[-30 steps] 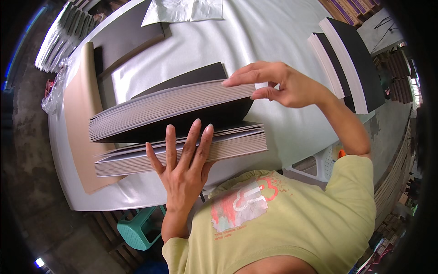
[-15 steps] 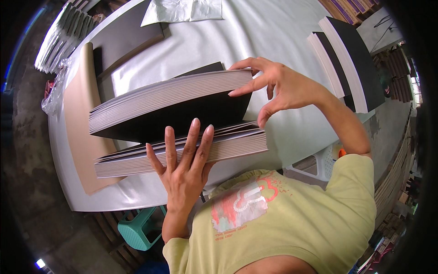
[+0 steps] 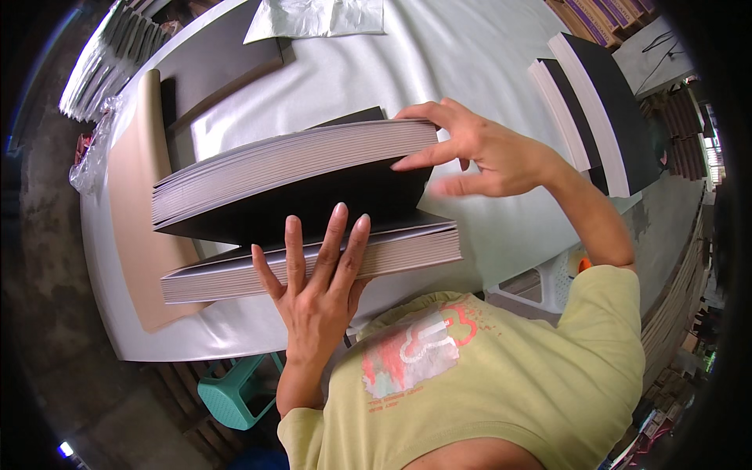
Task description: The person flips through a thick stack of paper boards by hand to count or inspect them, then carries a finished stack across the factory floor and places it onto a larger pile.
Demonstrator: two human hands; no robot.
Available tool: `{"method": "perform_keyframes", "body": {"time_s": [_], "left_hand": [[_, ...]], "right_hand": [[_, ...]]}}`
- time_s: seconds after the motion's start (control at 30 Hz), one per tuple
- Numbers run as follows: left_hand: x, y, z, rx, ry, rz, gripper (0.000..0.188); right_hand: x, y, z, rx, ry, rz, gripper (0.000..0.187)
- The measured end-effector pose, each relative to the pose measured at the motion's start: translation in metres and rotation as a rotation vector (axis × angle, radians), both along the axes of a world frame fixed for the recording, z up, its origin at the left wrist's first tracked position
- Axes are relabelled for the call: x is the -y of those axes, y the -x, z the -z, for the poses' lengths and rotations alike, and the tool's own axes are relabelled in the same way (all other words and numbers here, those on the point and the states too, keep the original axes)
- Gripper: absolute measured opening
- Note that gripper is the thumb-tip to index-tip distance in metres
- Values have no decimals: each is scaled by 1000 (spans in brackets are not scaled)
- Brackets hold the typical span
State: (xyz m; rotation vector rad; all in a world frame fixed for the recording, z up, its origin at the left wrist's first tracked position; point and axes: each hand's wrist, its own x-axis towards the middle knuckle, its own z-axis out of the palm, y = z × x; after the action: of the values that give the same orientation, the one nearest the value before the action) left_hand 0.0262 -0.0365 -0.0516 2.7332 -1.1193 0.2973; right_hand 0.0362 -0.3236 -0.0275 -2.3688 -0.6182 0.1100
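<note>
A thick black-leaved album (image 3: 313, 176) with pale layered edges stands partly open in front of me. Its far block of leaves leans up and away, with a black gap between it and the near block (image 3: 415, 249). My left hand (image 3: 313, 294) lies against the near block, fingers spread and stretched up over its edge; the thumb is partly hidden. At the far block's right end, my right hand (image 3: 486, 153) has one finger over the top and another on the lower edge. Its thumb is blurred and clear of the near block.
Two similar black blocks (image 3: 599, 102) lie at the table's right. Brown paper (image 3: 137, 211) and a dark board (image 3: 223, 66) are at the left, and a silvery sheet (image 3: 317, 17) at the far edge. A green stool (image 3: 235, 399) and a pale stool (image 3: 556, 286) stand below the table.
My right thumb has lifted off the near block's corner and swung away from me. The loose top leaves there have dropped flatter onto the near block. My left hand has barely moved.
</note>
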Motion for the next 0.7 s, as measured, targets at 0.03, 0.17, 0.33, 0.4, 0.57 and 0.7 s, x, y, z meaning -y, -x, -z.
{"method": "perform_keyframes", "body": {"time_s": [0.03,0.17,0.33,0.4,0.57,0.7], "left_hand": [[0,0,0,3,0,0,66],[0,1,1,2,2,0,66],[1,2,-2,-14,-15,-5,66],[1,1,-2,1,-4,2,66],[1,-1,-1,31,7,13,75],[2,-1,0,36,7,15,70]], "right_hand": [[-1,1,-6,-22,-13,-10,51],[0,0,-7,-80,-41,2,70],[0,0,-3,-94,-46,18,69],[1,0,-4,-121,-55,24,63],[-4,3,-16,-259,-193,55,38],[3,4,4,65,-38,-150,37]]}}
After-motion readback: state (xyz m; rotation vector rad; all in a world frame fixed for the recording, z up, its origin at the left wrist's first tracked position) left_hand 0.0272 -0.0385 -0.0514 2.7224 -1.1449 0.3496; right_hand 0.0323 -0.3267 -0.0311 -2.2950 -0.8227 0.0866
